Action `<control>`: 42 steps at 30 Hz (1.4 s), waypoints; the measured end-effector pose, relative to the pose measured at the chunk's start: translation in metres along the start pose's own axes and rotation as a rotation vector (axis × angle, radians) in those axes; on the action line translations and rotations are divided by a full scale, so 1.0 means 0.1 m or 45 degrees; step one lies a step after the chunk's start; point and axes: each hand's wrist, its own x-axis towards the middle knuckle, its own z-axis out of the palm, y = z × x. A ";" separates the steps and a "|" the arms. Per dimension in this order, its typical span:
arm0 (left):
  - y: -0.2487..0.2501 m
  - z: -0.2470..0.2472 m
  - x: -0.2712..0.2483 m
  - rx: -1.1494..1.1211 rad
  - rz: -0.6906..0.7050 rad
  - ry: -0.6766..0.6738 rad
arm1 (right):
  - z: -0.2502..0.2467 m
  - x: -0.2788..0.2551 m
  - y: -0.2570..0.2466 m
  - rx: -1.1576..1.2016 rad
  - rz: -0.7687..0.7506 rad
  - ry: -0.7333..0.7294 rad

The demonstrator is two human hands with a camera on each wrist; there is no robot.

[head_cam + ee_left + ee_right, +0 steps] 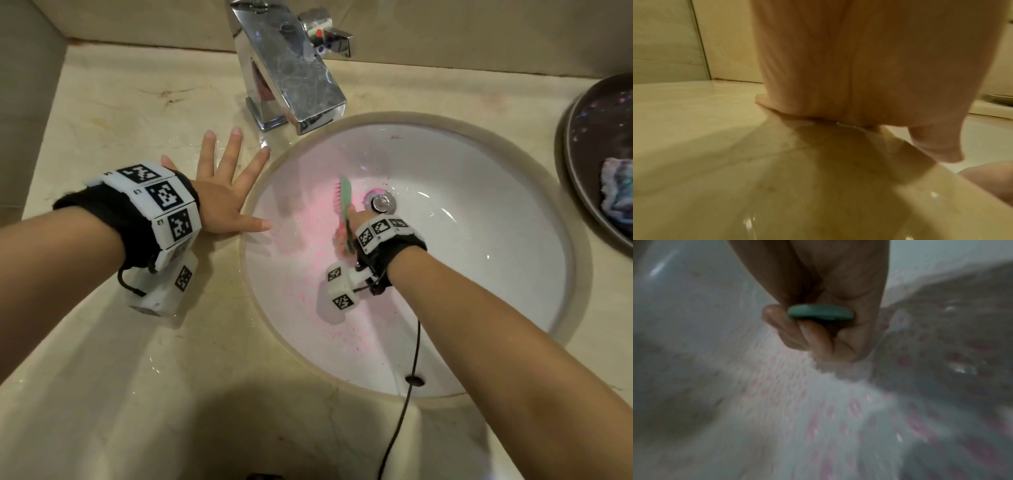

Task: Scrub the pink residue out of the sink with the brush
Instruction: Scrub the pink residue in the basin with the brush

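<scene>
The white round sink (479, 240) carries pink residue (308, 274) speckled over its left and near wall. My right hand (352, 226) grips a green brush (345, 198) with pink bristles, pressed to the basin just left of the metal drain (381, 202). In the right wrist view my fingers (818, 340) curl round the green handle end (821, 312) above blurred pink specks (838, 418). My left hand (226, 192) lies flat with fingers spread on the beige counter at the sink's left rim. The left wrist view shows that palm (859, 65) pressing on the counter.
A chrome faucet (291, 75) stands behind the sink, its spout over the far rim. A dark bowl (582, 164) holding a bluish cloth (616, 192) sits at the right edge. A black cable (407, 394) hangs from my right wrist across the near rim. The beige counter (120, 113) spreads left.
</scene>
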 end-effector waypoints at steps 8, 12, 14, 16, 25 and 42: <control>0.00 0.00 0.00 0.001 -0.005 0.006 | -0.25 0.17 0.10 -0.861 -0.322 0.163; -0.01 0.01 0.02 -0.003 -0.001 0.010 | -0.37 0.19 -0.01 -0.875 -0.304 0.139; -0.02 0.01 0.03 -0.002 0.002 0.010 | -0.43 0.22 -0.09 -0.915 -0.343 0.222; -0.03 0.02 0.03 -0.002 -0.002 0.017 | -0.45 0.21 -0.14 -0.953 -0.395 0.242; -0.02 0.03 0.03 0.004 -0.013 0.040 | -0.63 0.24 0.08 -1.506 -0.335 0.212; 0.01 0.01 0.00 0.014 -0.021 0.044 | -0.47 0.19 0.21 -1.874 -0.532 0.066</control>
